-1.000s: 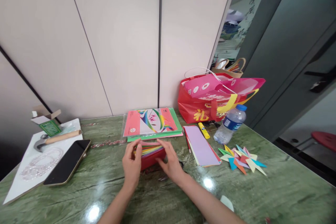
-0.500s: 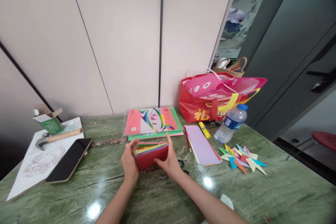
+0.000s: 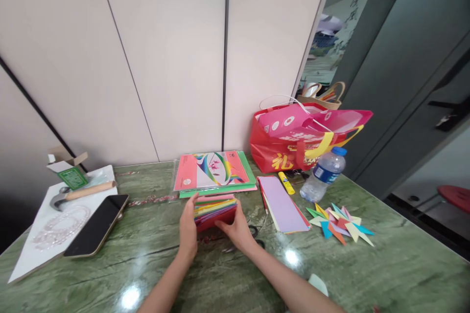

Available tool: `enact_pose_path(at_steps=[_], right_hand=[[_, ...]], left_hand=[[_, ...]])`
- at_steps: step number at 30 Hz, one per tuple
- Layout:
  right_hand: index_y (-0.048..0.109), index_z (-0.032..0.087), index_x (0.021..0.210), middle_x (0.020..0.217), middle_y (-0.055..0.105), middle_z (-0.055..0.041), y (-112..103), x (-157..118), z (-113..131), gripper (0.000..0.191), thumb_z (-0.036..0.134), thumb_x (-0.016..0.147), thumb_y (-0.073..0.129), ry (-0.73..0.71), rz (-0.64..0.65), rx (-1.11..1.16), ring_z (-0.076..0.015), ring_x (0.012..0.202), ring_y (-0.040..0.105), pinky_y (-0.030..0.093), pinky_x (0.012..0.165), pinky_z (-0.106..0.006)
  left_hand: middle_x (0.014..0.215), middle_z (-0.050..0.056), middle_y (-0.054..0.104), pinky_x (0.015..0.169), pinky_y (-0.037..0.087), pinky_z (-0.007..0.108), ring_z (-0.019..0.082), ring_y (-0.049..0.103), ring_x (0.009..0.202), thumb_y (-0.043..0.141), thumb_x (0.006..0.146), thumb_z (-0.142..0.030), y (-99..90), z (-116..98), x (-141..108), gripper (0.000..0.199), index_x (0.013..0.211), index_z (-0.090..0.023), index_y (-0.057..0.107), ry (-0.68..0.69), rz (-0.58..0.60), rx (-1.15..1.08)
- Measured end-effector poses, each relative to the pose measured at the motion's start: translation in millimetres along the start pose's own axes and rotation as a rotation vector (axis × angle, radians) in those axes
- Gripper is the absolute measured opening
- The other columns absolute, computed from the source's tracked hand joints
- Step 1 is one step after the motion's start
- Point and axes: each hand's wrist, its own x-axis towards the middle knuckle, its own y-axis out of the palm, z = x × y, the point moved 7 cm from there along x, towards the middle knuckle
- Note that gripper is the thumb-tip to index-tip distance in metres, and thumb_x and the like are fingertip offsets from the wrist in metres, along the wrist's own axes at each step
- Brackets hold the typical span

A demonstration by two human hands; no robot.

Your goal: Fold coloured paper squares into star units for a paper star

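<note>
Between my two hands a stack of coloured paper (image 3: 216, 208) stands on edge, its many-coloured top edges facing up and a red sheet at the front. My left hand (image 3: 188, 227) grips the stack's left end. At the right end, my right hand (image 3: 236, 227) closes on it with the thumb across the red front sheet. Just beyond lies a pack of coloured paper (image 3: 213, 170) with a pink and rainbow cover, on green sheets. Partly hidden by my right hand, a pair of scissors (image 3: 253, 231) rests on the green table.
To the right are long paper strips (image 3: 282, 205), a yellow glue stick (image 3: 286, 183), a water bottle (image 3: 325, 174), folded paper pieces (image 3: 341, 223) and a red bag (image 3: 279, 142). On the left lie a phone (image 3: 97, 225), a hammer (image 3: 84, 190), a bead string (image 3: 62, 227) and a small box (image 3: 71, 176).
The stack has tipped so that more of its coloured top edges show. My left hand has shifted right and now sits closer along the stack's left end.
</note>
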Motion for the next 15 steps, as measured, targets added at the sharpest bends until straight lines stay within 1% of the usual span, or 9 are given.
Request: enact_pose_path(at_steps=[4, 6, 8, 12, 15], right_hand=[[0.034, 0.02, 0.116, 0.106, 0.059, -0.0057, -1, 1, 6, 0.063, 0.014, 0.062, 0.066, -0.035, -0.008, -0.033, -0.0204, 0.097, 0.056, 0.043, 0.088, -0.034], [0.032, 0.02, 0.119, 0.108, 0.058, -0.0064, 1, 1, 10, 0.065, 0.013, 0.062, 0.065, -0.055, 0.008, -0.051, -0.0206, 0.098, 0.056, 0.043, 0.088, -0.035], [0.029, 0.019, 0.123, 0.112, 0.055, -0.0081, 2, 1, 12, 0.071, 0.011, 0.062, 0.064, -0.07, 0.015, -0.09, -0.0215, 0.103, 0.054, 0.041, 0.091, -0.036], [0.014, 0.018, 0.133, 0.128, 0.042, -0.0126, 3, 1, 16, 0.087, 0.01, 0.061, 0.063, -0.103, 0.0, -0.191, -0.0242, 0.117, 0.042, 0.034, 0.098, -0.04], [0.007, 0.019, 0.136, 0.133, 0.032, -0.0139, -1, 0, 25, 0.094, 0.01, 0.062, 0.063, -0.161, -0.049, -0.251, -0.026, 0.123, 0.034, 0.031, 0.101, -0.043]], left_hand=[[0.11, 0.008, 0.06, 0.094, 0.036, 0.038, 0.023, 0.052, 0.107, 0.04, 0.081, -0.048, 4.6, -15, -5, 0.045, 0.113, -0.02, 0.053, 0.1, 0.064, 0.045], [0.117, 0.01, 0.056, 0.094, 0.035, 0.038, 0.023, 0.049, 0.111, 0.045, 0.08, -0.044, 10.4, -23, -8, 0.044, 0.117, -0.021, 0.049, 0.17, 0.117, 0.144], [0.121, 0.01, 0.053, 0.093, 0.036, 0.038, 0.024, 0.047, 0.113, 0.052, 0.077, -0.039, 15.4, -27, -10, 0.044, 0.118, -0.021, 0.048, 0.213, 0.148, 0.26], [0.113, 0.01, 0.058, 0.086, 0.042, 0.036, 0.023, 0.054, 0.103, 0.051, 0.078, -0.036, 14.5, -24, -8, 0.04, 0.113, -0.019, 0.051, 0.189, 0.117, 0.301], [0.108, 0.009, 0.06, 0.084, 0.043, 0.035, 0.022, 0.056, 0.097, 0.05, 0.078, -0.035, 14.4, -26, -7, 0.035, 0.108, -0.019, 0.056, 0.217, 0.125, 0.346]])
